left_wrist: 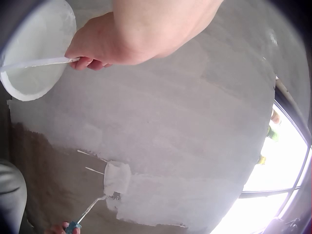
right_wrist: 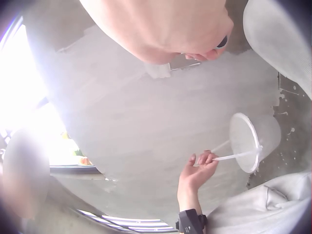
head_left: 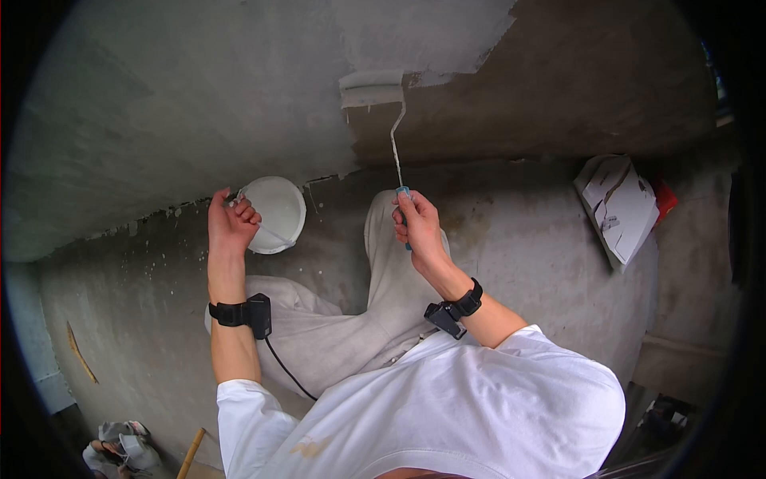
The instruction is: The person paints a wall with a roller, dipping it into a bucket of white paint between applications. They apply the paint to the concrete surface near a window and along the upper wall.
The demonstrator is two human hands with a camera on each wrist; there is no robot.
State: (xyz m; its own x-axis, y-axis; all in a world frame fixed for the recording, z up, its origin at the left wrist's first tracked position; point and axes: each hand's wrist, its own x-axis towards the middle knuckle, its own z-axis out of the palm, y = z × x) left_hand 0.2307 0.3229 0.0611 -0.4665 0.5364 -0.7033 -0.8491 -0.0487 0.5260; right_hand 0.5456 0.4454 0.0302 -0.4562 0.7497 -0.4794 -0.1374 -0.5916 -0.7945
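Note:
My right hand (head_left: 421,227) grips the blue handle of a paint roller (head_left: 372,89), thumb along the handle. Its white-coated sleeve lies against the wall (head_left: 542,104), at the border between pale wet paint and darker bare plaster. With curled fingers my left hand (head_left: 233,223) holds the bail handle (right_wrist: 229,157) of a white plastic bucket (right_wrist: 270,136). In the head view the bucket is tilted toward me beside the foot of the wall, its pale inside showing. The left wrist view shows the roller sleeve upright on the painted edge, with thin paint streaks beside it.
My bent knee (head_left: 383,239) sits between bucket and roller arm. Splattered concrete floor (head_left: 144,295) runs along the wall. A white folded board (head_left: 614,211) and a red object (head_left: 665,201) lie at the right. Sticks (head_left: 191,453) lie at lower left, near a person (head_left: 120,451). A bright window (left_wrist: 273,170) opens beside the wall.

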